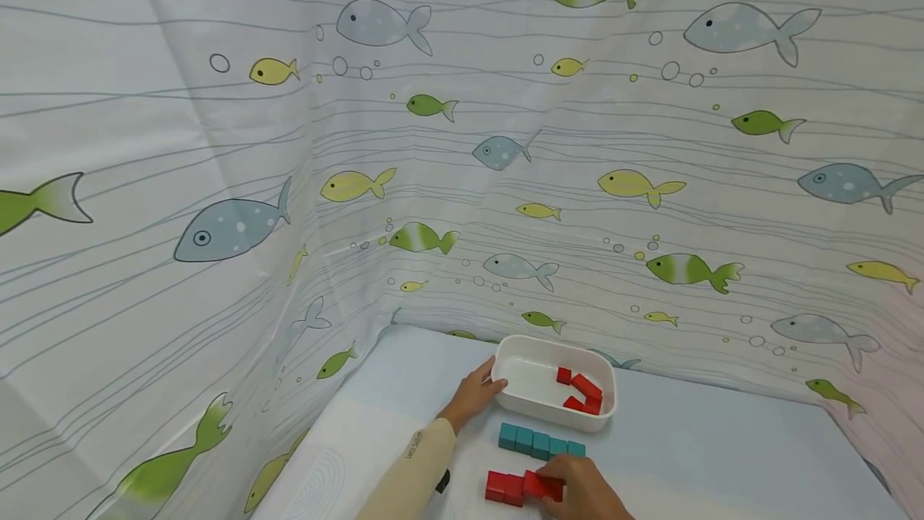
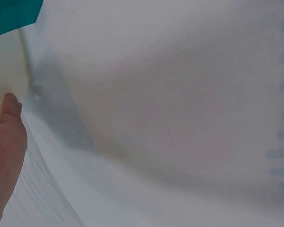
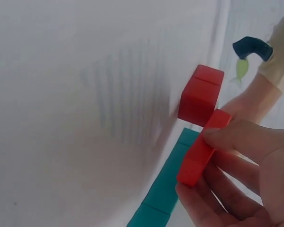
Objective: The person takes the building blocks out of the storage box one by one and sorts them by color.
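In the head view my left hand (image 1: 472, 393) holds the left end of a white plastic tub (image 1: 505, 404); the left wrist view catches only part of that hand (image 2: 8, 142) against the tub's wall. My right hand (image 1: 581, 488) pinches a red block (image 1: 541, 486), a longish one, between thumb and fingers, tilted in the right wrist view. Two red blocks (image 1: 504, 488) stand side by side just left of it. Behind them runs a row of several teal blocks (image 1: 541, 445). Inside the tub lie several loose red blocks (image 1: 588, 392), toward its right end.
A pale tabletop (image 1: 693, 440) carries everything. Fish-printed white sheeting (image 1: 462, 207) rises behind and along the left side. Some small dark object (image 1: 443, 481) shows beside the left sleeve (image 1: 415, 464).
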`<control>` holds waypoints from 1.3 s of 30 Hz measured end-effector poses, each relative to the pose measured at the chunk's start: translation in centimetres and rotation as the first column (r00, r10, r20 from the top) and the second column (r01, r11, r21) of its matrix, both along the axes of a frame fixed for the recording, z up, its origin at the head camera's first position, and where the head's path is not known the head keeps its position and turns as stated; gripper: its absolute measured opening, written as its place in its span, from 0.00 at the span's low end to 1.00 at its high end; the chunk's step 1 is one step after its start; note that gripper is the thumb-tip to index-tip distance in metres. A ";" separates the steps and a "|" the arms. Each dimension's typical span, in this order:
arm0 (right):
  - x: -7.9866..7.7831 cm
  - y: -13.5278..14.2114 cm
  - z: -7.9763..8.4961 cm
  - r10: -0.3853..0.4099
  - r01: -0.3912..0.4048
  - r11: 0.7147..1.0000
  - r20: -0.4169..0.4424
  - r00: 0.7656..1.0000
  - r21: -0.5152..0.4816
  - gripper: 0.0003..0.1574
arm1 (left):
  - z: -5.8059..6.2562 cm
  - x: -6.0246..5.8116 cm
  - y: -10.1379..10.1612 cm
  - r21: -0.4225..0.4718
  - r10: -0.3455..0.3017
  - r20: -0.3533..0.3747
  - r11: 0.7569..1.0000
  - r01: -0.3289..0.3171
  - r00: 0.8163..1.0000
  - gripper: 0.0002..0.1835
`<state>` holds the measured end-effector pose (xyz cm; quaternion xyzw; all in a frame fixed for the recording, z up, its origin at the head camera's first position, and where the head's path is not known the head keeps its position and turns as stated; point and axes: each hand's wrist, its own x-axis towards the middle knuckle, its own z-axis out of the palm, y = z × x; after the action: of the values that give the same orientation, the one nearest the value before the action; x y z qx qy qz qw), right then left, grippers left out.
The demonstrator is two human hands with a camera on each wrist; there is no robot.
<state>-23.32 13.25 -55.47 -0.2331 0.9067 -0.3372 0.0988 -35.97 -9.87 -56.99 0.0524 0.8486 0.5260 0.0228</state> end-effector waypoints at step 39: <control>-0.2 -0.2 -1.3 -0.013 0.013 1.000 0.081 0.997 0.005 0.26 | 0.4 0.4 0.1 0.016 -0.009 0.028 1.000 0.009 1.000 0.37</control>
<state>-23.50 13.06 -56.79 -0.2131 0.9042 -0.3451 0.1338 -35.60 -9.80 -56.59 0.0491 0.8437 0.5333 0.0367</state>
